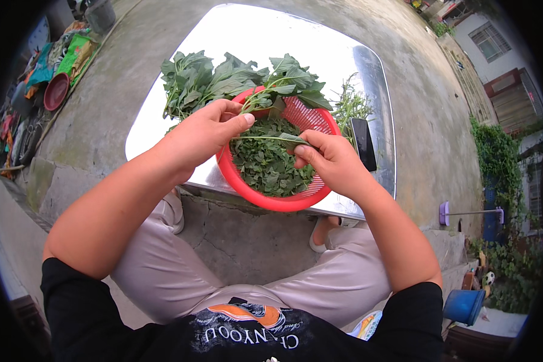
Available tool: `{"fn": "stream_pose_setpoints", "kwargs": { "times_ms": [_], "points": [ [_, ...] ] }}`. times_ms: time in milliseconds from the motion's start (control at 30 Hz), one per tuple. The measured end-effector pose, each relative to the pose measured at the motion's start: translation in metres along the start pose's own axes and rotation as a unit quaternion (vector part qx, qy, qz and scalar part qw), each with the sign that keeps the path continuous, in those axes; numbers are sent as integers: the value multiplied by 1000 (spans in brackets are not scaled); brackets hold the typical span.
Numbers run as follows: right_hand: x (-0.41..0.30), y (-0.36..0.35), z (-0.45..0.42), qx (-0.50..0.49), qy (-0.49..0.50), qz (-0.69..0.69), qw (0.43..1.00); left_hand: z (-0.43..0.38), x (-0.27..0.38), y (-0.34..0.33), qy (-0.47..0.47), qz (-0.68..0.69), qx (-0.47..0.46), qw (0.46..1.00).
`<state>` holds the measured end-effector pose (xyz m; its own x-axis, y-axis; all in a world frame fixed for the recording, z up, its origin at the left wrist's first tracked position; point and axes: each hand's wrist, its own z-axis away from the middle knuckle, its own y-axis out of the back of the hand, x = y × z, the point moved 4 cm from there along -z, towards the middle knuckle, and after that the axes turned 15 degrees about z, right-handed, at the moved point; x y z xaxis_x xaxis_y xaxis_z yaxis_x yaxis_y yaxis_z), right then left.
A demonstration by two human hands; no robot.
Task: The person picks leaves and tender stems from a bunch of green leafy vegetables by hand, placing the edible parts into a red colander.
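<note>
My left hand (pixel 221 122) grips the stems of a leafy green sprig (pixel 271 92) above the red plastic basket (pixel 271 202). Between the fingers of my right hand (pixel 328 156) is a green leaf (pixel 291 140), whose thin stalk stretches left toward my left hand. Picked leaves (pixel 271 167) cover the bottom of the perforated basket, which sits at the near edge of the metal-topped table (pixel 253 27). Behind and left of the basket lies a heap of leafy greens (pixel 212 79). To its right is a pile of thin stems (pixel 350 102).
A dark smartphone (pixel 364 145) lies on the table's right side. Concrete ground (pixel 430 135) surrounds the table. On the left are a red basin (pixel 56 91) and a pile of bags and cloth (pixel 74 54). A blue bucket (pixel 464 307) stands at lower right.
</note>
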<state>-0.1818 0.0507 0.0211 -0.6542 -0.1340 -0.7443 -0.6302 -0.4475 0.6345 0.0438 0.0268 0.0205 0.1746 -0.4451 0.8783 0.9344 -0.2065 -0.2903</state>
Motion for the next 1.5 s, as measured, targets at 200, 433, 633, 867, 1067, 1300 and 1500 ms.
{"fn": "stream_pose_setpoints", "kwargs": {
  "times_ms": [200, 433, 633, 867, 1067, 1300, 1500],
  "points": [
    [-9, -7, 3, 14, 23, 110, 994, 14, 2, -26, -277, -376, -89, 880],
    [-23, 6, 8, 94, 102, 276, 951, 15, -3, -42, -235, -475, -119, 839],
    [-23, 2, 11, 81, 111, 275, 952, 23, -4, -45, -352, -369, -127, 851],
    [-33, 4, 15, 60, 110, 258, 958, 20, -5, -48, -268, -391, -150, 867],
    [-29, -2, 13, 53, 158, 251, 954, 18, -4, -48, -211, -372, -170, 888],
    [-23, -4, 9, -57, 68, 19, 996, 15, -2, -43, -80, -261, -197, 942],
    [-21, -8, 10, -50, 106, 34, 993, 19, 1, -45, -77, -270, -233, 931]
  ]
}}
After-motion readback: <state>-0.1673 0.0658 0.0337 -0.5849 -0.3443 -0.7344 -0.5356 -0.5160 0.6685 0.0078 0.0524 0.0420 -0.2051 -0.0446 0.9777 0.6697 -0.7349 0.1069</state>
